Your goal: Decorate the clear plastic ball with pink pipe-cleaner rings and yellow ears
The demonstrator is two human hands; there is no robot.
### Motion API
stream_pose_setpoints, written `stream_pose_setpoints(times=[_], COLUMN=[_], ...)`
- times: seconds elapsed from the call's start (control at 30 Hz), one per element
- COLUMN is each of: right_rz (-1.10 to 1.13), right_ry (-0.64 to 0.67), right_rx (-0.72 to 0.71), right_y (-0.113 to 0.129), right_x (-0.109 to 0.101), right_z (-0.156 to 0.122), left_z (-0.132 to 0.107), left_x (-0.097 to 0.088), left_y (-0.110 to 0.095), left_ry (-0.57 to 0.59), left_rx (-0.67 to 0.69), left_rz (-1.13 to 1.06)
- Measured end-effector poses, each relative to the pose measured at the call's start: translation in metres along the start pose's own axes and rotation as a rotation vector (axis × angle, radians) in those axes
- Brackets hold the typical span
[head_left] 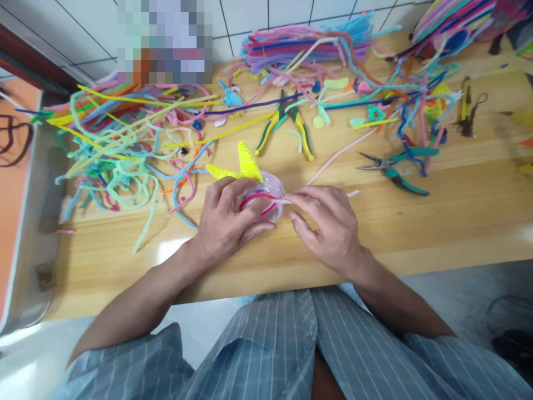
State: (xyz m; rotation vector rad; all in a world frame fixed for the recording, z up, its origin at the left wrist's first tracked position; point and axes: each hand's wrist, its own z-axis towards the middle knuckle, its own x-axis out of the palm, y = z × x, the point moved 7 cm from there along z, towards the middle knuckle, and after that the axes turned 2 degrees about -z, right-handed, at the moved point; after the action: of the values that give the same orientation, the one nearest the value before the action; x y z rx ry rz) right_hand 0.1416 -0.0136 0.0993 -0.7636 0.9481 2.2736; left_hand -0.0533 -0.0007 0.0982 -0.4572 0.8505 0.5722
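Note:
My left hand (227, 214) is closed around a rounded pipe-cleaner figure (272, 183), pale lilac with a deep pink loop on its near side. Two bright yellow ribbed pieces (249, 162) stick up from the figure's far left side. From the right, my right hand (327, 222) reaches in, fingers bent. Its fingers are at a pale pink pipe cleaner (283, 201) that lies across the figure. The right thumb is apart from the fingertips. Part of the figure is hidden under the left fingers.
Loose pipe cleaners (125, 172) lie tangled at the left, with bundles (306, 47) along the tiled wall. Yellow-handled pliers (287, 125) lie beyond my hands. Teal-handled pliers (397, 166) are to the right, near a yellow cutter (465, 105). A metal-edged frame (31, 239) borders the left side.

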Motion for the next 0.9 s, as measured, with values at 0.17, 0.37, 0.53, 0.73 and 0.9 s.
stream_pose_setpoints(times=[0.17, 0.37, 0.53, 0.73, 0.9], right_rz=[-0.004, -0.015, -0.289, -0.426, -0.353], right_ry=[-0.048, -0.067, -0.223, -0.437, -0.361], right_rx=[0.006, 0.055, 0.298, 0.854, 0.928], right_y=[0.0, 0.0, -0.067, -0.204, -0.243], right_x=[-0.002, -0.021, -0.095, -0.2, -0.197], right_z=[-0.002, -0.015, -0.066, -0.143, -0.141], left_z=[-0.001, -0.006, -0.008, -0.008, -0.015], left_x=[-0.001, 0.003, 0.008, 0.012, 0.018], left_y=[0.0, 0.007, 0.01, 0.01, 0.015], left_ry=[-0.015, 0.027, 0.063, 0.025, 0.017], left_rx=[0.009, -0.041, -0.144, -0.16, -0.186], left_rz=[0.038, -0.022, -0.037, -0.095, -0.177])
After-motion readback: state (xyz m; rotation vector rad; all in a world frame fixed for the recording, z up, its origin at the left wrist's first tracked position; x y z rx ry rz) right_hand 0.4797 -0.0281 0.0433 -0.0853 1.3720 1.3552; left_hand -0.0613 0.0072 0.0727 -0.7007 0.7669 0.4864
